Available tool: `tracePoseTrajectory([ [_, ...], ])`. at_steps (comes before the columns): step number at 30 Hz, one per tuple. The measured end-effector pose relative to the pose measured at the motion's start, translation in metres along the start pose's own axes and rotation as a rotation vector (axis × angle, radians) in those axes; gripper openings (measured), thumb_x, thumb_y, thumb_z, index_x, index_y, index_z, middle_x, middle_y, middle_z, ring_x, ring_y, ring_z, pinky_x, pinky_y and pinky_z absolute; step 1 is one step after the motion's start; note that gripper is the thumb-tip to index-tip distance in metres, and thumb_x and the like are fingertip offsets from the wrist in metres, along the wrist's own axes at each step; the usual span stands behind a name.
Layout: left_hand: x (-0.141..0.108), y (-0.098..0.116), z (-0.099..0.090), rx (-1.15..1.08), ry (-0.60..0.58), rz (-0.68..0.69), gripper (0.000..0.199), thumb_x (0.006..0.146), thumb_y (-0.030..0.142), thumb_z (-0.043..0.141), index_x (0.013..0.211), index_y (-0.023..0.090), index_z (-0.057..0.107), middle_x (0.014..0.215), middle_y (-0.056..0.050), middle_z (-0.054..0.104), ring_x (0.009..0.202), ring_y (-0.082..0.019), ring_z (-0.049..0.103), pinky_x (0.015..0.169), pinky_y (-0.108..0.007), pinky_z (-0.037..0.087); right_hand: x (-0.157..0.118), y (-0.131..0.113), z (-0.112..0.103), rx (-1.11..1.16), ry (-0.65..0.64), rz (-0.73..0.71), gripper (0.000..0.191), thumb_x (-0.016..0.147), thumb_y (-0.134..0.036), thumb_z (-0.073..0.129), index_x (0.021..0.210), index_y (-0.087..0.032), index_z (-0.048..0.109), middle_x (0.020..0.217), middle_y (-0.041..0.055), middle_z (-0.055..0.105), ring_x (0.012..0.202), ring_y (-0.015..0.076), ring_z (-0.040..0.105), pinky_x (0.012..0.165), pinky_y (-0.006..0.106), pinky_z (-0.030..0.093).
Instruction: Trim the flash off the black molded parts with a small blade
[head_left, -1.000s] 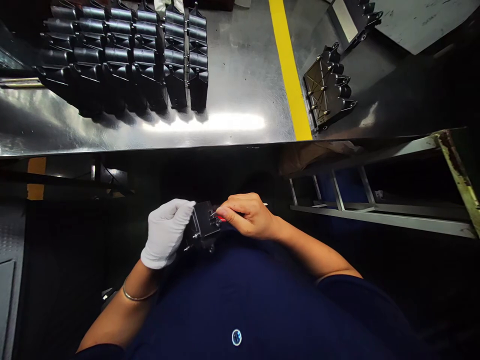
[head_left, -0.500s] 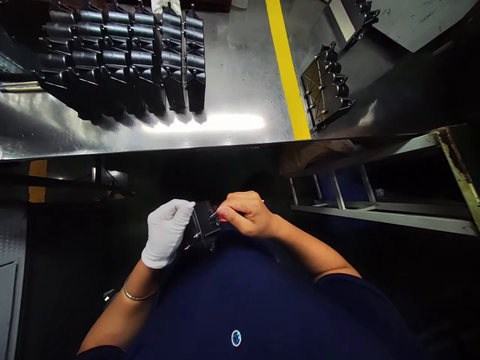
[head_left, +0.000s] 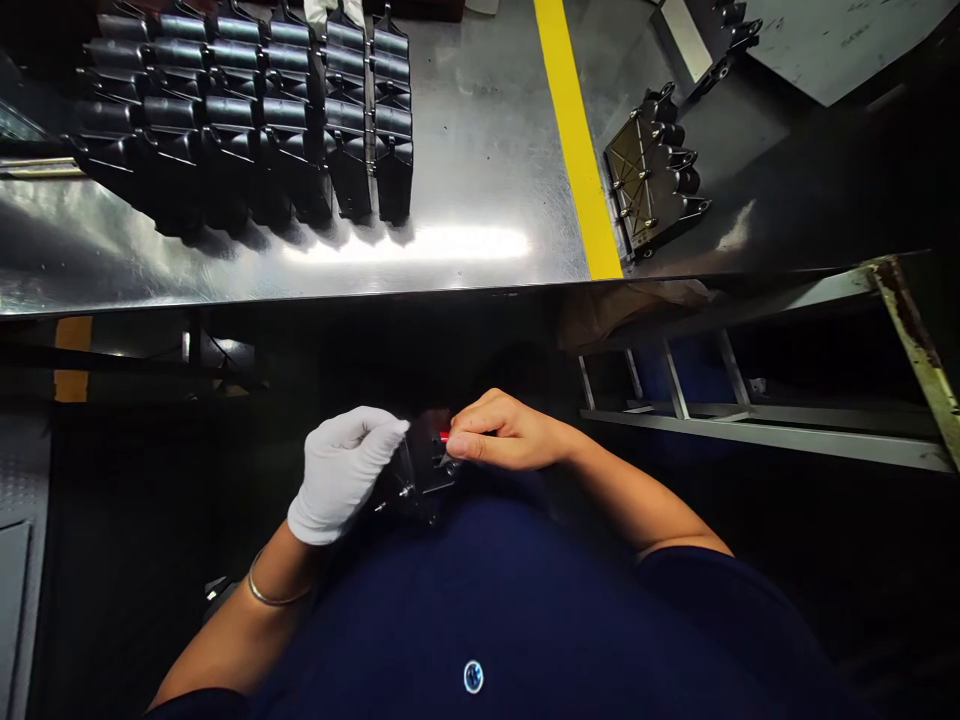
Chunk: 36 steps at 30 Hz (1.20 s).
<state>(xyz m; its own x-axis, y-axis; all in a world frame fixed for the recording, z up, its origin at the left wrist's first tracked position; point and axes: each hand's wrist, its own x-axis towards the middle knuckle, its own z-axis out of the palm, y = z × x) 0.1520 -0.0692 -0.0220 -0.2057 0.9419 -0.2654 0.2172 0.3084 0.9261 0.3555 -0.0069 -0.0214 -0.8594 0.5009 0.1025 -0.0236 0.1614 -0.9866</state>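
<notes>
My left hand (head_left: 346, 474), in a white glove, grips the left edge of a black part (head_left: 424, 460) in front of my dark blue shirt. Small shiny pins stick out at the part's lower left. My bare right hand (head_left: 501, 430) is closed on a small red tool (head_left: 444, 437) at the part's right side; most of the tool is hidden by the fingers. The dark background blurs the part's outline.
Rows of black ribbed parts (head_left: 232, 115) stand on the metal table (head_left: 480, 170) at the upper left. Right of a yellow stripe (head_left: 574, 150) lies another black part (head_left: 649, 175). A metal frame (head_left: 765, 435) is below the table at right.
Both hands and the black part have shifted slightly right. The part is tilted a little differently, and the red tool has turned slightly in my right hand.
</notes>
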Motion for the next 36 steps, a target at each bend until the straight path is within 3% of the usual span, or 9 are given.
tracePoseTrajectory([
  [2, 0.001, 0.002, -0.002, 0.022, -0.016, 0.051, 0.023, 0.068, 0.037, 0.068, 0.053, 0.019, 0.065, 0.05, 0.0, 0.059, 0.048, -0.013, 0.051, 0.048, -0.024, 0.043, -0.001, -0.002, -0.004, 0.045, -0.057, 0.003, 0.039, 0.098, -0.032, 0.046, 0.068, -0.012, 0.061, 0.056, 0.0, 0.056, 0.05, 0.0059, 0.051, 0.051, 0.018, 0.041],
  [7, 0.004, 0.0, -0.005, 0.071, -0.009, 0.109, 0.023, 0.071, 0.037, 0.067, 0.055, 0.019, 0.066, 0.05, 0.001, 0.06, 0.047, -0.013, 0.051, 0.048, -0.024, 0.043, 0.0, 0.0, 0.001, -0.322, 0.09, -0.113, 0.039, 0.09, -0.049, 0.057, 0.076, -0.012, 0.063, 0.066, 0.0019, 0.06, 0.056, 0.0072, 0.051, 0.053, 0.019, 0.037],
  [11, 0.005, -0.002, -0.002, 0.067, -0.002, 0.109, 0.024, 0.071, 0.037, 0.067, 0.054, 0.019, 0.065, 0.049, 0.001, 0.06, 0.046, -0.012, 0.051, 0.047, -0.023, 0.043, 0.002, 0.001, 0.005, -0.48, 0.081, -0.122, 0.048, 0.088, -0.055, 0.057, 0.062, -0.015, 0.053, 0.058, -0.0019, 0.05, 0.052, 0.0065, 0.043, 0.051, 0.02, 0.03],
  [16, 0.006, -0.007, 0.002, 0.055, 0.051, 0.055, 0.024, 0.07, 0.038, 0.067, 0.056, 0.018, 0.066, 0.049, 0.001, 0.058, 0.046, -0.012, 0.049, 0.045, -0.023, 0.041, 0.002, 0.002, 0.006, -0.619, 0.126, -0.114, 0.053, 0.091, -0.056, 0.05, 0.058, -0.016, 0.047, 0.056, -0.0033, 0.043, 0.051, 0.0067, 0.038, 0.05, 0.021, 0.025],
  [22, 0.008, -0.006, 0.008, 0.008, 0.175, -0.07, 0.026, 0.07, 0.041, 0.065, 0.056, 0.019, 0.062, 0.051, 0.002, 0.052, 0.049, -0.011, 0.044, 0.044, -0.023, 0.038, 0.004, 0.01, 0.013, -0.872, 0.284, -0.173, 0.057, 0.097, -0.055, 0.039, 0.056, -0.017, 0.047, 0.056, -0.0027, 0.04, 0.052, 0.0084, 0.034, 0.049, 0.024, 0.021],
  [28, 0.01, -0.003, 0.01, -0.007, 0.17, -0.124, 0.031, 0.073, 0.042, 0.063, 0.054, 0.019, 0.056, 0.051, 0.003, 0.046, 0.049, -0.01, 0.038, 0.044, -0.023, 0.036, 0.007, 0.013, 0.013, -0.974, 0.391, -0.16, 0.055, 0.093, -0.062, 0.041, 0.069, -0.015, 0.058, 0.063, 0.0002, 0.05, 0.058, 0.0103, 0.043, 0.054, 0.024, 0.029],
  [36, 0.011, 0.0, 0.011, -0.001, 0.17, -0.148, 0.036, 0.076, 0.044, 0.06, 0.052, 0.019, 0.052, 0.05, 0.003, 0.044, 0.049, -0.01, 0.036, 0.044, -0.023, 0.036, 0.009, 0.014, 0.018, -1.048, 0.446, -0.166, 0.057, 0.097, -0.056, 0.036, 0.059, -0.016, 0.05, 0.059, -0.0005, 0.044, 0.054, 0.0097, 0.035, 0.052, 0.025, 0.024],
])
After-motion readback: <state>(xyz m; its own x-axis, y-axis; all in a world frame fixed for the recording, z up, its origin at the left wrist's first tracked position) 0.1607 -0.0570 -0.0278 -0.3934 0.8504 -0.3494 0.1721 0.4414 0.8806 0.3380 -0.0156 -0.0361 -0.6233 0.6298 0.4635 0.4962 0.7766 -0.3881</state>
